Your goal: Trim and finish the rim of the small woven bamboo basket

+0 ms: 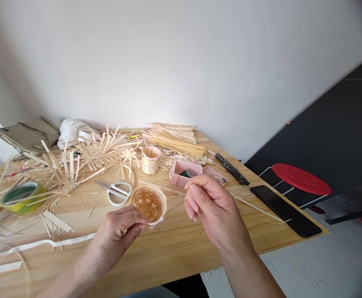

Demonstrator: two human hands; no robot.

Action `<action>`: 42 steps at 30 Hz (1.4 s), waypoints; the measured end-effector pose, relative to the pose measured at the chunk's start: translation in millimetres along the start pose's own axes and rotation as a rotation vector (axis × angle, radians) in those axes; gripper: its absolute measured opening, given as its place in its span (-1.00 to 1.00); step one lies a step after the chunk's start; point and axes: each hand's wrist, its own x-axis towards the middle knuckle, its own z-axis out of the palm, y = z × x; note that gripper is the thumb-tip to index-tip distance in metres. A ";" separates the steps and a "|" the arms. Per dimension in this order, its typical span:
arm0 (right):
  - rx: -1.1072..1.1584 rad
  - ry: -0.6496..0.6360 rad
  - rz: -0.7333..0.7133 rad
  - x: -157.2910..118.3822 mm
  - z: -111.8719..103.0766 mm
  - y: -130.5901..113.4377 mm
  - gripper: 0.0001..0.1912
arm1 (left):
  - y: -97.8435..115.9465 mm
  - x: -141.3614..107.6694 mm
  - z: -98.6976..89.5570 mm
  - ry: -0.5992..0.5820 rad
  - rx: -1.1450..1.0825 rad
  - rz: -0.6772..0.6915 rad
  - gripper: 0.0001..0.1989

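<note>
Hands first: what do you see on the head camera?

Left hand (115, 231) grips a small round woven bamboo basket (148, 203) at its rim, thumb and fingers pinching a white strip (156, 222) against the edge. Right hand (213, 211) is raised just beside it, thumb and forefinger pinched on a thin needle (174, 208), its tip pointing toward the rim.

Where's the basket sitting?

I'd say it's held up between the hands, just above the wooden surface (181, 256), not resting on it.

How far along does it look?

From here, the weave looks closed all around, but the rim looks unfinished. I can only see the white strip near the left hand's grip. Behind it stands a taller woven cup (151, 159) that looks complete, near a pink plastic tray (183, 173) holding a green spool (187, 174). There's plenty of raw material too: a pile of bamboo strips (174, 142) at the back and a splayed, part-woven mat (100, 155).

Any brands or labels?

None I can read. The white-handled scissors (118, 192) and green tape roll (19, 198) show no legible writing.
</note>
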 end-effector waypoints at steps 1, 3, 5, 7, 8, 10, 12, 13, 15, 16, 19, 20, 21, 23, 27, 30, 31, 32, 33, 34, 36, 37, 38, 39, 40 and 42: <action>0.015 0.027 0.000 0.7 -0.8 1.1 -0.84 | 0.8 1.5 -0.5 0.010 -0.011 0.008 -0.85; 0.030 0.080 0.014 2.1 -1.2 3.2 -0.83 | 2.7 4.3 -1.1 0.014 -0.028 0.013 -0.85; 0.034 0.119 0.025 3.5 -0.8 5.2 -0.82 | 4.4 6.3 -1.3 0.009 -0.033 0.016 -0.85; 0.043 0.140 0.026 5.4 -0.3 7.2 -0.81 | 5.4 7.3 -1.4 0.000 -0.036 0.024 -0.85; 0.052 0.146 0.022 6.4 -0.1 8.1 -0.81 | 5.6 7.6 -1.6 -0.003 -0.042 0.027 -0.85; 0.068 0.158 0.012 8.6 0.4 8.9 -0.80 | 5.4 8.4 -2.3 -0.015 -0.066 0.008 -0.85; 0.072 0.169 0.004 10.8 1.2 8.2 -0.80 | 4.5 9.8 -3.5 -0.024 -0.111 -0.040 -0.87; 0.069 0.172 0.003 11.9 1.7 7.5 -0.79 | 3.8 10.8 -4.1 -0.030 -0.141 -0.073 -0.88; 0.052 0.178 0.000 14.0 2.5 6.0 -0.78 | 1.7 12.8 -5.1 -0.044 -0.216 -0.144 -0.89; 0.042 0.178 0.000 15.2 2.6 5.6 -0.78 | 0.1 13.6 -5.2 -0.048 -0.264 -0.186 -0.89; 0.003 0.168 -0.005 18.8 1.4 5.7 -0.79 | -5.5 15.0 -4.1 -0.032 -0.438 -0.334 -0.86; -0.021 0.155 -0.010 20.0 0.6 5.7 -0.80 | -7.4 15.3 -3.5 -0.027 -0.492 -0.387 -0.84; -0.061 0.135 -0.017 21.2 -0.1 5.2 -0.81 | -9.0 15.5 -2.9 -0.025 -0.537 -0.437 -0.82; -0.217 0.073 -0.025 22.8 -0.5 2.1 -0.83 | -10.8 16.4 -2.0 -0.036 -0.594 -0.519 -0.79; -0.608 -0.214 0.026 22.3 6.8 -10.1 -0.92 | -8.7 20.6 -1.3 -0.062 -0.624 -0.573 -0.82; -0.807 -0.416 0.039 20.3 16.9 -17.9 -0.92 | -5.5 23.7 0.7 -0.066 -0.611 -0.535 -0.84; -0.869 -0.459 0.037 19.9 19.7 -19.5 -0.89 | -5.0 24.3 2.0 -0.062 -0.610 -0.519 -0.83; -0.926 -0.499 0.036 19.8 21.7 -20.5 -0.85 | -5.0 24.6 3.7 -0.053 -0.611 -0.507 -0.83; -0.972 -0.535 0.037 19.9 22.9 -21.0 -0.80 | -5.5 24.6 5.5 -0.040 -0.614 -0.497 -0.83; -1.004 -0.563 0.034 20.2 23.1 -20.8 -0.76 | -6.3 24.5 7.5 -0.026 -0.618 -0.487 -0.83; -1.026 -0.600 0.014 21.7 20.8 -18.9 -0.70 | -8.4 24.2 11.2 -0.009 -0.625 -0.476 -0.82; -1.020 -0.616 -0.004 22.6 18.6 -17.4 -0.69 | -9.1 23.9 12.3 -0.021 -0.631 -0.469 -0.82; -1.007 -0.633 -0.017 23.6 16.0 -15.7 -0.70 | -9.2 23.6 12.7 -0.048 -0.635 -0.462 -0.84; -0.990 -0.652 -0.025 24.6 13.0 -14.0 -0.71 | -8.6 23.2 12.2 -0.084 -0.633 -0.452 -0.86; -0.975 -0.669 -0.028 25.5 9.9 -12.7 -0.71 | -7.2 22.5 10.5 -0.114 -0.610 -0.433 -0.88; -0.968 -0.693 -0.012 27.2 3.8 -11.6 -0.71 | -3.0 19.9 4.0 -0.118 -0.477 -0.347 -0.84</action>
